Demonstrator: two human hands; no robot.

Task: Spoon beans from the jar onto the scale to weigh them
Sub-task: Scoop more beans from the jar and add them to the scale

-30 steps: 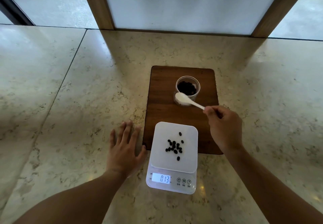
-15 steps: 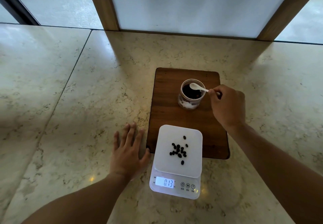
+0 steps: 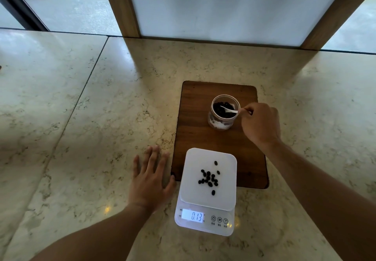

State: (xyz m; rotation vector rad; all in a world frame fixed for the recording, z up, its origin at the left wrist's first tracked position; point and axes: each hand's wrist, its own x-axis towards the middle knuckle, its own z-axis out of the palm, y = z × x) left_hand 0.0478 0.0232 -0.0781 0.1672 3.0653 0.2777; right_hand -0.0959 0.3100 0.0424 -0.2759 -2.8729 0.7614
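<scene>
The right hand (image 3: 261, 123) pinches a white spoon (image 3: 229, 110) dipped into the clear jar (image 3: 223, 112) of dark beans (image 3: 218, 107) on the far wooden board (image 3: 195, 122). The left hand (image 3: 149, 179) lies flat and empty on the worktop (image 3: 81, 138). More loose beans (image 3: 209, 178) lie on the near scale (image 3: 207, 191), which reads 0.13.

Soft daylight from frosted panel (image 3: 219, 6) behind counter. Broad dim shadow band on marble countertop (image 3: 81, 118) just below panel, flanked by paler glare patches. Small specular glint left of scale (image 3: 205, 191); scale display (image 3: 192, 216) glows, digits legible. Focus sharp centre; wide-angle bending toward frame edges.
</scene>
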